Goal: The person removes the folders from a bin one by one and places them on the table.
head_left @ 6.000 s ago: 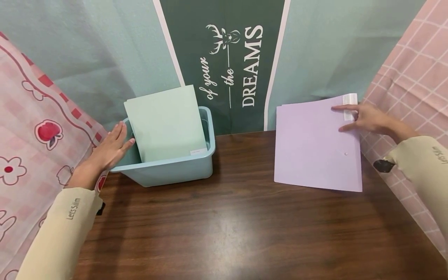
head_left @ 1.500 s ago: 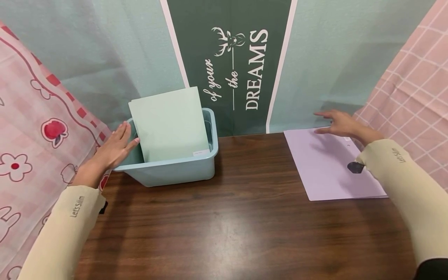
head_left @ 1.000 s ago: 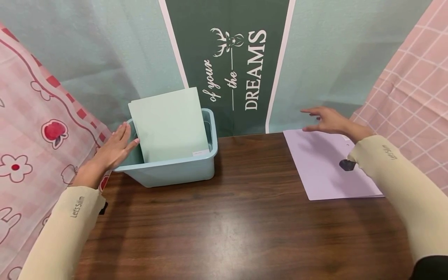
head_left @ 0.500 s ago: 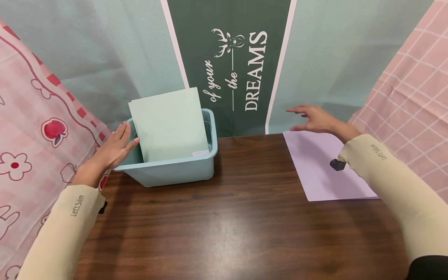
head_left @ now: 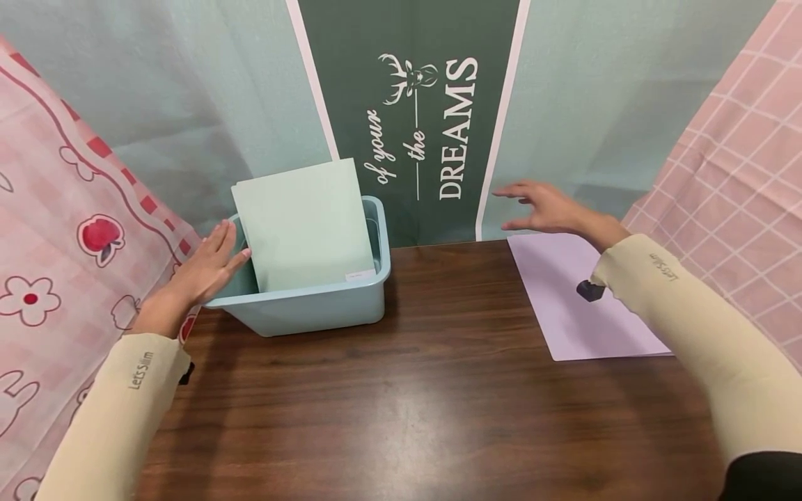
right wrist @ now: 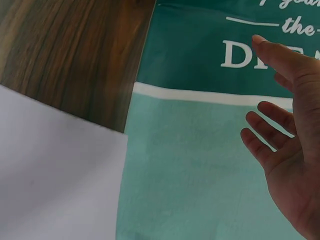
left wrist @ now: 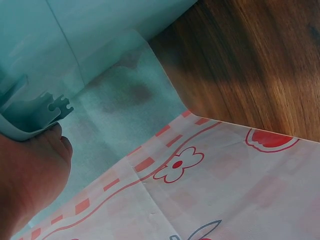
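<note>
A light blue plastic bin [head_left: 319, 309] stands at the left of the table, with pale green file folders [head_left: 303, 226] leaning upright inside it. My left hand [head_left: 203, 268] rests at the bin's left rim, fingers straight and thumb apart; in the left wrist view the same hand [left wrist: 37, 172] touches the rim. On the right, purple folders [head_left: 564, 299] lie flat on the table, partly hidden under my right forearm. My right hand [head_left: 545, 207] hovers above their far left corner, fingers loosely spread, holding nothing. The right wrist view shows that hand [right wrist: 292, 135] apart from the folder [right wrist: 60, 175].
The brown wooden table [head_left: 407, 396] runs between bin and purple folders. A green cloth with printed lettering [head_left: 457, 125] hangs behind. A pink patterned cloth [head_left: 81, 278] borders the left side and a pink checked cloth [head_left: 733, 188] the right.
Six seconds ago my right hand touched the purple folders, which stood tilted up; now they lie flat. Since then the hand has let go and drifted left. My left hand stays put.
</note>
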A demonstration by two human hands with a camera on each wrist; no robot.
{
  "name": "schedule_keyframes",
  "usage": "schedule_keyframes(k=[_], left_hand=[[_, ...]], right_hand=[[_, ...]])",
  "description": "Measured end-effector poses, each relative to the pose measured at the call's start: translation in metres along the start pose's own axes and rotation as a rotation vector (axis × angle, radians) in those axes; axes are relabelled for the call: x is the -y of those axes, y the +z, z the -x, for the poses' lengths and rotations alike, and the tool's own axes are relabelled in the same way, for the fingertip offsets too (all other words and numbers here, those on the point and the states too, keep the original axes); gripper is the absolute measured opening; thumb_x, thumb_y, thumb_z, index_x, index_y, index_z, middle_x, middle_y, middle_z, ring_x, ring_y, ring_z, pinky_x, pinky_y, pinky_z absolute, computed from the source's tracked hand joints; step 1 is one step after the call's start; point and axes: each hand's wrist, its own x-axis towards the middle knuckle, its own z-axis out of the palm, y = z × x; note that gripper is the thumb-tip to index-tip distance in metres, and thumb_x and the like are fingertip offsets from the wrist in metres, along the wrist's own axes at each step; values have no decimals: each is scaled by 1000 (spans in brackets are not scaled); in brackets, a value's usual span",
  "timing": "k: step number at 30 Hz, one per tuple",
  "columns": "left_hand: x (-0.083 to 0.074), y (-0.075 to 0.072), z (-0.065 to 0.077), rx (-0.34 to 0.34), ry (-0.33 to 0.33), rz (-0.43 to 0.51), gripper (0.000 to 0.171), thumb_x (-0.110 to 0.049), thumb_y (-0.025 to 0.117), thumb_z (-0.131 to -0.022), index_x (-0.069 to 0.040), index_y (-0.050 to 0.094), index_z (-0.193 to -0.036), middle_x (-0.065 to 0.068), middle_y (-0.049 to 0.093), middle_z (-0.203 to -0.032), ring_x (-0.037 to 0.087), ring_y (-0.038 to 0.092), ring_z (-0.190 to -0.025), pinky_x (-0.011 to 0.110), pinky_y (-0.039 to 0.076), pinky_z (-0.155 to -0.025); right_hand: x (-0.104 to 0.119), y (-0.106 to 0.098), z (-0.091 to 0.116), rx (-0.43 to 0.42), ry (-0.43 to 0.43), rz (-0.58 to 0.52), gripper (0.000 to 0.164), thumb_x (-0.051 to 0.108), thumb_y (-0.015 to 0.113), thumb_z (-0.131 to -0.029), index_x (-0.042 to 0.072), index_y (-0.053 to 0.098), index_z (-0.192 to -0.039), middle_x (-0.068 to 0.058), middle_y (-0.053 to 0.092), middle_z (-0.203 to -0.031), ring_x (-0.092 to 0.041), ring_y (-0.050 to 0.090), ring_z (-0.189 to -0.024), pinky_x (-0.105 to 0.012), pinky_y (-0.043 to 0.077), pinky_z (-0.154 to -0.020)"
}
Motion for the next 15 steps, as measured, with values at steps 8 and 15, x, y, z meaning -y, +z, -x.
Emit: schedule_keyframes(k=[8, 15], left_hand=[[1, -1, 0, 5, 0, 3, 84, -54, 23, -115, 4, -13, -164, 29, -17, -172, 46, -13, -161, 61, -8, -129], [1, 0, 0, 3, -3, 3, 84, -54, 22, -115, 3, -14, -164, 28, -18, -172, 46, -12, -161, 61, -8, -129]], right_hand=[[16, 1, -14, 10, -45, -10, 70, 22, 87, -87, 7, 61, -150, -22, 59, -148, -46, 65, -125, -60, 50, -106], [30, 4, -29, 12, -56, -10, 71, 25, 88, -86, 10, 61, -150, -20, 58, -148, -45, 65, -124, -59, 50, -107]])
